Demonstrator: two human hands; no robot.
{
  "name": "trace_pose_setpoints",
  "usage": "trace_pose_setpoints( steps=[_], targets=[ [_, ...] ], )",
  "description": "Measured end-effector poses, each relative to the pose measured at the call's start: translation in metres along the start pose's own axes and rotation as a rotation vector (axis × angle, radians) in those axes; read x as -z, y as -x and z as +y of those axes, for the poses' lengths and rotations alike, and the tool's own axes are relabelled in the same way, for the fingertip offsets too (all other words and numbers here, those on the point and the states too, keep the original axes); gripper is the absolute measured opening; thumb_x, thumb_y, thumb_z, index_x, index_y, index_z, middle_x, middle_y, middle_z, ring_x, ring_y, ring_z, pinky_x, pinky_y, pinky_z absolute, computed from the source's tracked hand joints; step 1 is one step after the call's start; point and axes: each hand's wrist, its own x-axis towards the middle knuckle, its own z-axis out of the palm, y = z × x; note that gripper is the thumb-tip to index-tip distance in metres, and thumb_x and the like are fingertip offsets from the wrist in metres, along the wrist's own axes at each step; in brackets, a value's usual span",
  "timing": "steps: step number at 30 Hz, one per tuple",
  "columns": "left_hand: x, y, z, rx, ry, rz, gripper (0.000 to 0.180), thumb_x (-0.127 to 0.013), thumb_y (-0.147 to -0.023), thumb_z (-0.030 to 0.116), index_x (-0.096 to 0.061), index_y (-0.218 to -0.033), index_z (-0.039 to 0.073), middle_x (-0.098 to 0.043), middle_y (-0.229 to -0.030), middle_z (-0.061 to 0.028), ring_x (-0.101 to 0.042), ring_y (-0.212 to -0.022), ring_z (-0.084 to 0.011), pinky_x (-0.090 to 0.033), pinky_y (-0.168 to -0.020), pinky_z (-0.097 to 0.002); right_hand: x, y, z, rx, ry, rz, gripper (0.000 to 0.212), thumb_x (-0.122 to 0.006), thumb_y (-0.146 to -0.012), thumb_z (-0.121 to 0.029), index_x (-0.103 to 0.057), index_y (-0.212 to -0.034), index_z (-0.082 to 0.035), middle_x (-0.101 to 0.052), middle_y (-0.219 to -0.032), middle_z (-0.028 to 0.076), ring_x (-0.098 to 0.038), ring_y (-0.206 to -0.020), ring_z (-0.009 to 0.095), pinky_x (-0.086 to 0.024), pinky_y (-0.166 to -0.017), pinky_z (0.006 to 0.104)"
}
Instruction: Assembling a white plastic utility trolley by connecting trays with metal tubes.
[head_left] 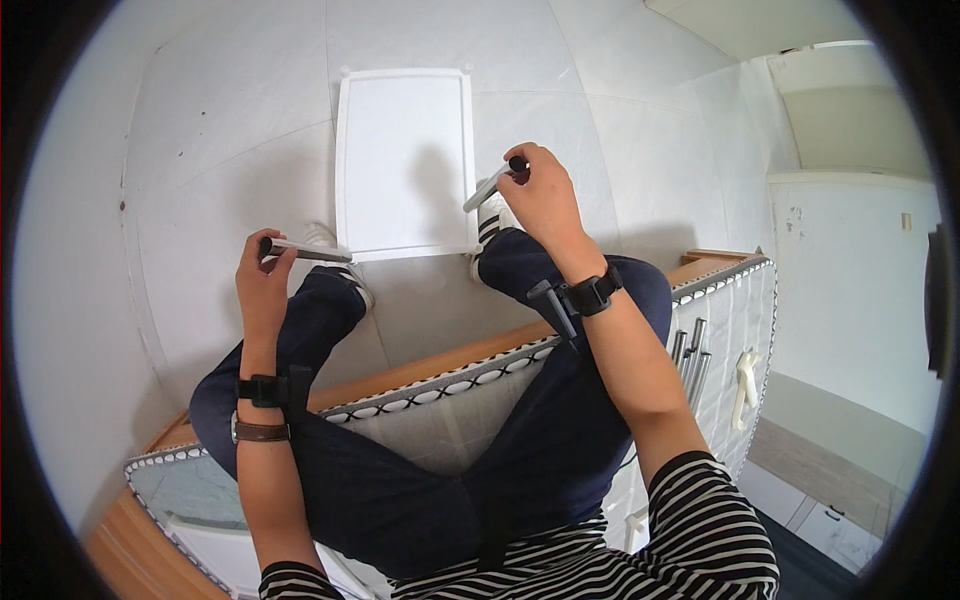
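Note:
My left hand (262,285) is closed on a silver metal tube (312,250) with a black end cap. Its other end points right, at the near left corner of a white rectangular panel (405,165); whether they touch I cannot tell. In my right hand (545,200) is a second capped silver tube (487,190), pinched near its black end and slanting down toward the panel's right edge. The panel lies on the floor between my feet, with a raised rim and small knobs at its corners.
I sit on a seat with a pale quilted cover (460,415) and a wooden edge (440,355). On the cover at my right lie several silver tubes (690,350) and a white strip-like piece (745,390). My shoes (488,222) flank the panel. White cabinets (850,280) stand at the right.

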Motion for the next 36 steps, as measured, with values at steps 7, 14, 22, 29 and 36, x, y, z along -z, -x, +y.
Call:
trace_pose_setpoints(
  steps=[7,14,22,29,36],
  targets=[
    [-0.004,-0.003,0.006,-0.023,0.016,0.006,0.025,-0.065,-0.085,0.008,-0.056,-0.107,0.003,-0.06,-0.095,-0.0066,-0.06,-0.077,-0.0125,-0.046,-0.07,-0.0238,0.007,0.008,0.012,-0.01,0.214,-0.15,0.024,-0.062,-0.074,-0.013,-0.06,-0.093,0.002,-0.062,-0.086,0.021,-0.061,-0.079,0.035,-0.049,-0.072,0.0395],
    [-0.013,0.006,0.019,-0.034,-0.126,-0.125,0.025,-0.064,-0.086,0.009,-0.057,-0.108,0.002,-0.059,-0.096,-0.0059,-0.059,-0.082,-0.0127,-0.048,-0.074,-0.0253,0.035,0.025,0.032,-0.112,0.18,-0.129,0.022,-0.062,-0.072,-0.01,-0.059,-0.088,0.004,-0.062,-0.083,0.024,-0.061,-0.082,0.038,-0.049,-0.074,0.0409],
    [-0.008,0.017,0.015,-0.191,-0.145,-0.142,0.023,-0.065,-0.083,0.005,-0.058,-0.104,0.001,-0.059,-0.09,-0.0097,-0.062,-0.076,-0.0178,-0.05,-0.07,-0.0289,0.028,0.037,0.065,-0.079,0.217,-0.046,0.023,-0.063,-0.072,-0.012,-0.06,-0.089,0.004,-0.062,-0.08,0.021,-0.062,-0.075,0.033,-0.05,-0.069,0.038],
    [0.006,0.035,0.007,-0.126,-0.158,-0.114,0.024,-0.065,-0.083,0.005,-0.058,-0.105,0.001,-0.06,-0.092,-0.0111,-0.063,-0.079,-0.018,-0.05,-0.07,-0.028,0.025,0.05,0.073,-0.244,0.031,-0.033,0.025,-0.064,-0.069,-0.011,-0.061,-0.089,0.004,-0.064,-0.086,0.024,-0.063,-0.083,0.037,-0.05,-0.075,0.0391],
    [0.007,0.041,-0.005,-0.172,-0.09,-0.026,0.026,-0.065,-0.083,0.003,-0.057,-0.107,0.0,-0.06,-0.092,-0.0125,-0.063,-0.081,-0.0192,-0.052,-0.073,-0.0281,0.02,0.072,0.073,-0.288,-0.037,0.065,0.025,-0.064,-0.069,-0.011,-0.062,-0.089,0.004,-0.065,-0.086,0.024,-0.063,-0.084,0.037,-0.05,-0.075,0.0388]
  ],
)
